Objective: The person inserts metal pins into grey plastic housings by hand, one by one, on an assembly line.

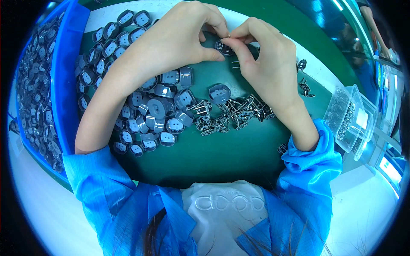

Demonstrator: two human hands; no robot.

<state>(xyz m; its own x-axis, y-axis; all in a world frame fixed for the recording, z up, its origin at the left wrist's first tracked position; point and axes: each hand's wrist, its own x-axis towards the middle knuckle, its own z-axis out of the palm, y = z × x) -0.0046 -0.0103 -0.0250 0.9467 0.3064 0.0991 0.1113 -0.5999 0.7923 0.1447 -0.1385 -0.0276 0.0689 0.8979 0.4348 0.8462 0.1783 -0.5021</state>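
Observation:
Both of my hands meet at the far middle of the green work surface. My left hand (183, 34) curls its thumb and fingers around a small dark round part (224, 48) with light marks on its face. Across from it, my right hand (271, 59) pinches thumb and forefinger together at that part's upper edge; whatever lies in the pinch is too small to make out. Thin metal prongs (235, 65) show beside the right thumb. A single grey plastic housing (220, 93) lies below the hands, next to a heap of small black pronged parts (239, 113).
Many grey housings (170, 77) are spread under and around my left forearm. A blue bin (64, 85) full of similar pieces stands at the left. On the right is a clear plastic box (356, 117) with tiny metal bits, and a few pronged parts (305, 87) lie nearby.

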